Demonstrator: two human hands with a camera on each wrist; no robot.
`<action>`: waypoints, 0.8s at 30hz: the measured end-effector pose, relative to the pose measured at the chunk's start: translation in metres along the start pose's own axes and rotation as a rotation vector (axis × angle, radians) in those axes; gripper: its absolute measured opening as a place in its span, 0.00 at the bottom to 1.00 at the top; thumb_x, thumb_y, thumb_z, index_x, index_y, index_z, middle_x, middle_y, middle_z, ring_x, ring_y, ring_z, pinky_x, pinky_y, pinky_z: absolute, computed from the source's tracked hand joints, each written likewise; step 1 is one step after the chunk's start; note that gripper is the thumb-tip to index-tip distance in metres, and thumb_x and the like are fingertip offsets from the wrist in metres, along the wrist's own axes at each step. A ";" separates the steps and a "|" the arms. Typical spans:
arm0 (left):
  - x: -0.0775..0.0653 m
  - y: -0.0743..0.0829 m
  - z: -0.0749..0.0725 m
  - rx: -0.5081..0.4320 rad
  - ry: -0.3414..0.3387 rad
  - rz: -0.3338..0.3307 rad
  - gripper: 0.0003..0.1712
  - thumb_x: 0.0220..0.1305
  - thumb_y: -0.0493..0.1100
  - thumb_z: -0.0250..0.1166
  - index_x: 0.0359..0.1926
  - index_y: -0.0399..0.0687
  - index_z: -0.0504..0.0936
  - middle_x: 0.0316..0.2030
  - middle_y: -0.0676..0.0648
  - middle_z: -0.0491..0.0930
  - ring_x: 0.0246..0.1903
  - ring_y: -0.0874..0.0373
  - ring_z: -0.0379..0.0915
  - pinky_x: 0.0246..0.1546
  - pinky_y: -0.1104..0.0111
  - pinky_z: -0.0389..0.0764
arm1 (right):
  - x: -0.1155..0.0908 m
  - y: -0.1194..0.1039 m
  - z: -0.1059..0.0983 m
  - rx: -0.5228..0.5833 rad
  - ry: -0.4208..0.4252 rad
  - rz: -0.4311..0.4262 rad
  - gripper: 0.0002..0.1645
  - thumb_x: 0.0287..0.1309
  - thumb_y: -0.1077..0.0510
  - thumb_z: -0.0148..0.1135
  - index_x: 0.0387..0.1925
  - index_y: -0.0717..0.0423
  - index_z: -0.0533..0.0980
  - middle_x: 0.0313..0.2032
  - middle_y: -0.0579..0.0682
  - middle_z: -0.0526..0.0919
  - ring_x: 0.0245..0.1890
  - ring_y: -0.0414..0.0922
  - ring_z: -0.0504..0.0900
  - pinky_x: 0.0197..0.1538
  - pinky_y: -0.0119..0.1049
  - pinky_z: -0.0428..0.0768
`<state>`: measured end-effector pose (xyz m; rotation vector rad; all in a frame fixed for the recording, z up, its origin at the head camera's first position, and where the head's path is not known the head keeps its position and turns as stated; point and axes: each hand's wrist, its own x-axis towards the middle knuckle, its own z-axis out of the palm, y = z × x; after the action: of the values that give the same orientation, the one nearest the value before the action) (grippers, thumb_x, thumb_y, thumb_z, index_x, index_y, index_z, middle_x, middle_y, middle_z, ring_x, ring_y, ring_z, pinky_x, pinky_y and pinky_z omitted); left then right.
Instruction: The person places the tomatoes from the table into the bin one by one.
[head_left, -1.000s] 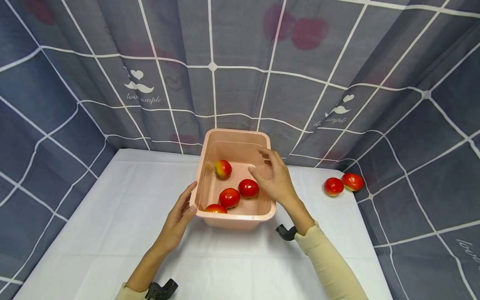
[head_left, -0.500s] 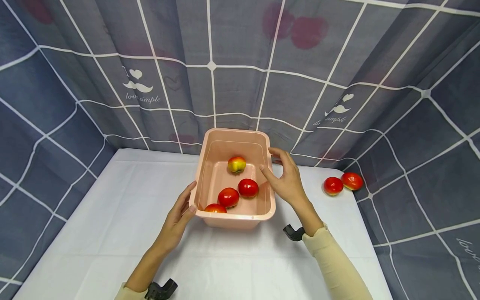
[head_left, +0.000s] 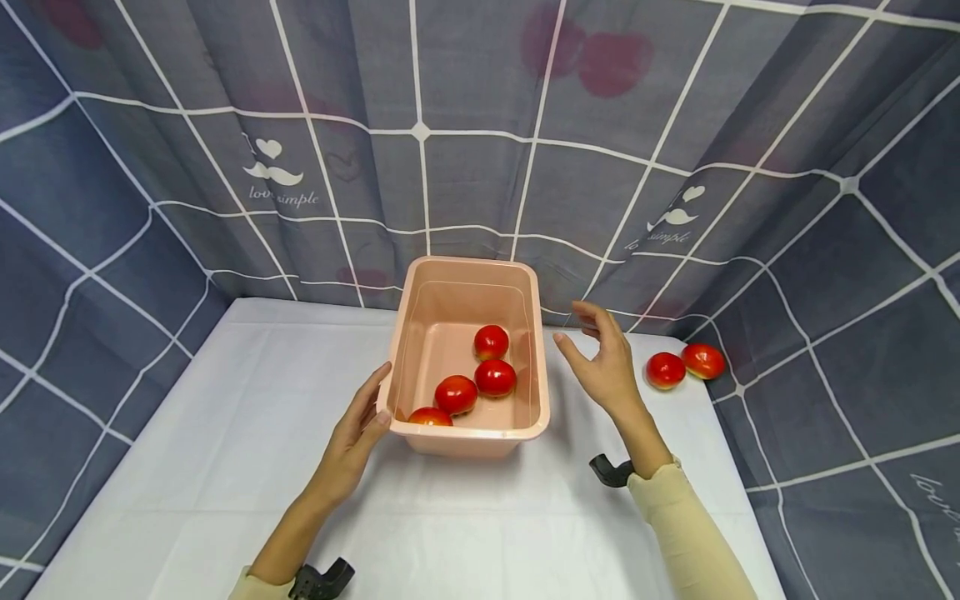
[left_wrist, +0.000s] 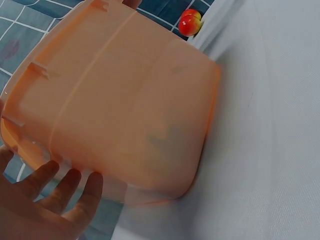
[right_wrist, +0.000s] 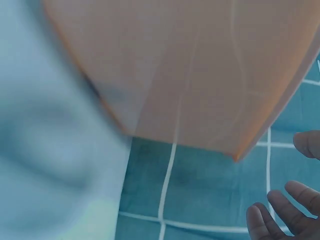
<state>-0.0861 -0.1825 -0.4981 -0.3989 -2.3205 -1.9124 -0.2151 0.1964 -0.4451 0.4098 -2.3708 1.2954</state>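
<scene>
A pink plastic tub (head_left: 471, 447) stands on the table with several glossy red apples (head_left: 456, 395) inside. One of them, an apple (head_left: 491, 342) farther back, touches the one in front of it. My left hand (head_left: 351, 450) steadies the tub's left side, thumb at the near corner of the rim. In the left wrist view its straight fingers (left_wrist: 90, 192) lie against the outer wall below the rim. To the right of the tub hangs my right hand (head_left: 606, 371), fingers loosely bent and nothing in them.
Two more apples (head_left: 665, 371) lie side by side at the table's right edge. A white cloth covers the table (head_left: 300, 350). Grey-blue checked curtains (head_left: 480, 167) enclose the back and sides, right behind the tub.
My right hand has moved out of the tub, over its right rim, toward the two apples. The rearmost apple in the tub has rolled right, against another apple. My left hand stays put.
</scene>
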 end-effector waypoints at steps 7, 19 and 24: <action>0.000 0.000 -0.001 -0.007 0.005 -0.008 0.36 0.84 0.39 0.52 0.86 0.64 0.56 0.86 0.53 0.53 0.82 0.64 0.55 0.73 0.84 0.63 | -0.008 0.019 -0.015 -0.049 0.034 0.043 0.33 0.66 0.56 0.75 0.70 0.55 0.76 0.65 0.56 0.82 0.65 0.52 0.80 0.69 0.56 0.81; 0.000 -0.001 -0.001 -0.009 -0.002 0.008 0.37 0.84 0.38 0.52 0.86 0.62 0.56 0.86 0.51 0.54 0.82 0.54 0.58 0.73 0.84 0.65 | -0.025 0.065 -0.043 -0.031 0.154 0.223 0.32 0.65 0.57 0.75 0.68 0.57 0.77 0.65 0.57 0.82 0.61 0.43 0.78 0.69 0.32 0.80; -0.001 -0.001 -0.001 -0.008 -0.001 0.007 0.36 0.85 0.38 0.51 0.86 0.63 0.56 0.86 0.50 0.54 0.83 0.51 0.57 0.73 0.84 0.64 | -0.031 0.083 -0.055 -0.099 0.218 0.296 0.33 0.65 0.55 0.75 0.68 0.59 0.76 0.65 0.60 0.80 0.65 0.54 0.79 0.73 0.51 0.79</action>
<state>-0.0858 -0.1836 -0.4994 -0.4085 -2.3095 -1.9191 -0.2122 0.2888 -0.4937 -0.1124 -2.3564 1.2640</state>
